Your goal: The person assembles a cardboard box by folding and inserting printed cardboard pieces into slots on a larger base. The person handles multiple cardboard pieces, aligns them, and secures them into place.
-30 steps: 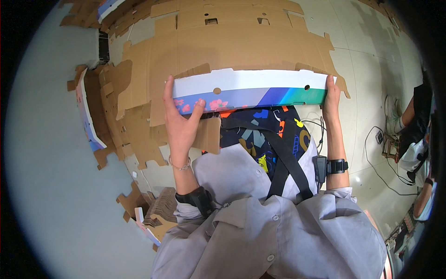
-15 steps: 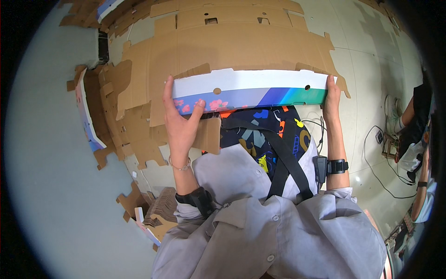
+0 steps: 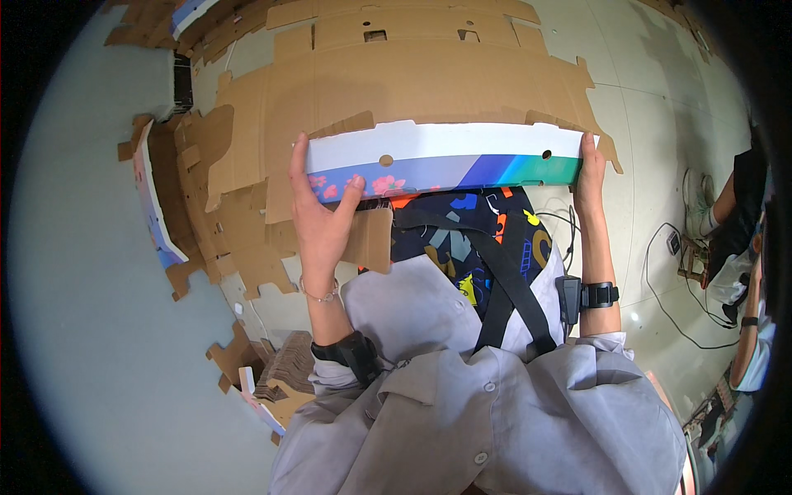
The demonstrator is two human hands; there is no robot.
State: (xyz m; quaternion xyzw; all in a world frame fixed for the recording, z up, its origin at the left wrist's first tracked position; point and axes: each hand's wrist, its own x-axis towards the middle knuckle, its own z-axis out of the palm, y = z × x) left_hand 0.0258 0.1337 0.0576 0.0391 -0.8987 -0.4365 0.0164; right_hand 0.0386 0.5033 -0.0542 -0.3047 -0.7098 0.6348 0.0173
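A partly folded cardboard box (image 3: 445,142) lies across my lap, its raised near wall white above and printed blue, purple and green below, with pink flowers at the left. My left hand (image 3: 323,219) grips the left end of that wall, thumb on the printed face and forefinger along the end. At the right end my right hand (image 3: 590,177) holds the corner, its thumb up by the top edge; most of its fingers are hidden. Beyond the wall the plain brown panel (image 3: 412,82) spreads flat. A brown flap (image 3: 371,241) hangs below the wall beside my left hand.
More flattened cardboard (image 3: 256,235) lies to the left, with a partly folded printed box (image 3: 157,198) beyond it. Stacked cardboard pieces (image 3: 285,367) sit at lower left. On the right, a black cable (image 3: 660,289) runs over the tiled floor near another person's shoe (image 3: 697,202).
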